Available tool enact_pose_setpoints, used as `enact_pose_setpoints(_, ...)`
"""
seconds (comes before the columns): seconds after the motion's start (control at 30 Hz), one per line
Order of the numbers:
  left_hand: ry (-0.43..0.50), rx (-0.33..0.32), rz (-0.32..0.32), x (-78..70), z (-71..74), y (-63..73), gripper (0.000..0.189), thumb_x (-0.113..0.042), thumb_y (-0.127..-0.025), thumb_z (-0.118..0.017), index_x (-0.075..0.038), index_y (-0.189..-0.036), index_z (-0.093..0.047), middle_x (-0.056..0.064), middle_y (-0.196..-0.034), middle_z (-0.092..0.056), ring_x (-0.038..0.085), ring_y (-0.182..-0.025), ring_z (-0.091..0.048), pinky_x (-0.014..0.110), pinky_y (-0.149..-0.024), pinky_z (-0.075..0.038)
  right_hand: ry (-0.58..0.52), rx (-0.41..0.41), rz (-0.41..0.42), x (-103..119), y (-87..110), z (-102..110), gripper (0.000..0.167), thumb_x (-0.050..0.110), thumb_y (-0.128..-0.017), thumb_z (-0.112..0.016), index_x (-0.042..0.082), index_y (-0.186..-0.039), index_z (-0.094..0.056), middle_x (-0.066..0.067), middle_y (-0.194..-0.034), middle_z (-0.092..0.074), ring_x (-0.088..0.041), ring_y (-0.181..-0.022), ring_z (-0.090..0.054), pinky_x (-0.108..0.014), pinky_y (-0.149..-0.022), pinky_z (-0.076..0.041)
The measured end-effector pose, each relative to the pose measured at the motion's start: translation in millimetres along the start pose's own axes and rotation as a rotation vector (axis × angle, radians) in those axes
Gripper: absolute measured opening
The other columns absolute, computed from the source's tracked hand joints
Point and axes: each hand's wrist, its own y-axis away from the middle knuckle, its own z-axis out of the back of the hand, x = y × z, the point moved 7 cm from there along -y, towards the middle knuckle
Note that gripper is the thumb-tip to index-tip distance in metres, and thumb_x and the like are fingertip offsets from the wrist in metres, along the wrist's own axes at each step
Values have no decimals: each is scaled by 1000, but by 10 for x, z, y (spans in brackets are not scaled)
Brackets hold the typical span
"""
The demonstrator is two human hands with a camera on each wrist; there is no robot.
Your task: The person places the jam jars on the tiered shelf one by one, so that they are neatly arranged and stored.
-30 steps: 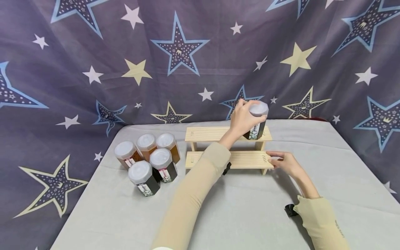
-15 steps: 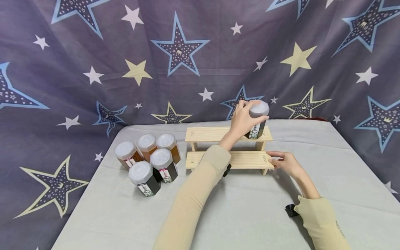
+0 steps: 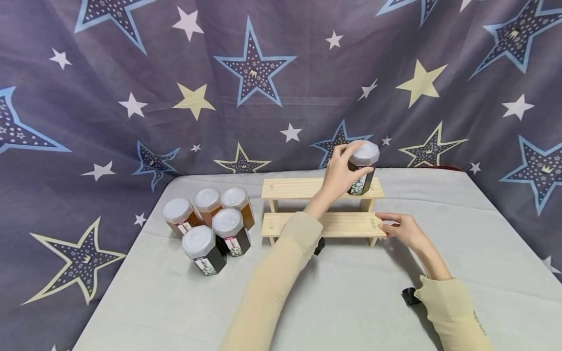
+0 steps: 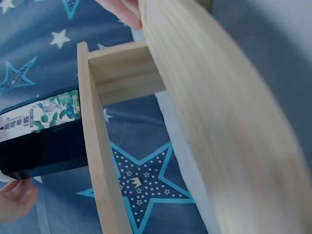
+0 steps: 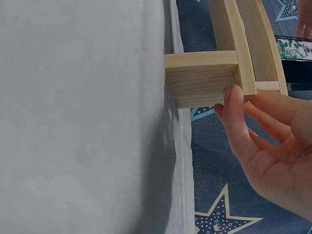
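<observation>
My left hand (image 3: 337,176) is at the far right of the wooden two-step shelf (image 3: 287,188), fingers and thumb curved round a dark jar (image 3: 358,185) with a pale lid. The jar stands upright on the upper step. In the left wrist view its leafy label (image 4: 53,114) faces the camera, with a few fingers (image 4: 19,197) beside it; the lid end is cut off there. My right hand (image 3: 406,230) pinches the right end of the lower step, thumb in front. Its thumb (image 5: 235,109) shows on the wood's edge in the right wrist view.
Left of the shelf stand several lidded jars: amber ones (image 3: 247,214) behind, dark ones (image 3: 211,262) in front. A pale cloth (image 3: 351,302) covers the table. A star-patterned curtain (image 3: 263,126) hangs right behind it.
My left hand has shifted slightly left and spread a little around the jar, showing more of its lid and side. The right hand keeps its place on the lower step.
</observation>
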Motion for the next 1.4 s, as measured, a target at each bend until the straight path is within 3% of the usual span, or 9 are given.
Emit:
enact_pose_setpoints(0.23,70,-111,-70,-42,154,205,54,-25,-77,-68,-12,-125,-49,14,-125,-38,23,-112,-46,27,-88,-41,-17,4,1,-11,-4,-5,40,1,-85,-53,-16,-120,-43,-36,-105,-53,-7,-61,-60,-36,-62,-51)
enact_pose_setpoints(0.47,62,-134,-120,-75,235,368,42,-23,-79,-66,-9,-117,-55,13,-120,-43,20,-110,-46,24,-91,-38,-21,7,-1,-6,-3,-10,41,2,-85,-54,-15,-121,-43,-35,-104,-54,-7,-61,-60,-36,-61,-51)
enact_pose_setpoints(0.73,116,-87,-81,-46,283,556,36,-21,-80,-65,-9,-113,-58,10,-118,-46,18,-110,-46,24,-92,-37,-19,8,-8,-3,3,-6,41,2,-85,-53,-16,-121,-43,-36,-106,-52,-5,-62,-59,-35,-62,-51)
enact_pose_setpoints(0.93,125,-82,-119,-44,360,670,34,-18,-79,-65,-6,-110,-59,8,-116,-49,17,-109,-47,22,-94,-34,-17,10,-7,-6,-1,-10,41,1,-85,-53,-16,-120,-43,-36,-106,-52,-4,-62,-59,-35,-62,-51)
enact_pose_setpoints(1.07,128,-32,-112,-33,405,742,34,-19,-81,-64,-7,-111,-59,11,-115,-49,18,-108,-47,24,-94,-35,-23,10,-3,-3,2,-4,40,0,-85,-52,-16,-120,-42,-37,-106,-52,-3,-62,-59,-35,-61,-51)
enact_pose_setpoints(1.23,73,60,-73,16,469,840,35,-25,-82,-62,-9,-113,-58,9,-119,-47,18,-111,-45,27,-95,-35,-36,12,-1,5,6,-10,40,-1,-84,-52,-17,-120,-42,-37,-106,-51,-4,-62,-59,-34,-61,-52)
enact_pose_setpoints(1.4,9,100,-42,96,595,929,36,-27,-82,-63,-13,-114,-58,6,-120,-47,18,-112,-44,30,-94,-37,-30,12,-2,12,7,-18,41,0,-85,-52,-17,-120,-42,-36,-105,-52,-5,-62,-59,-34,-61,-51)
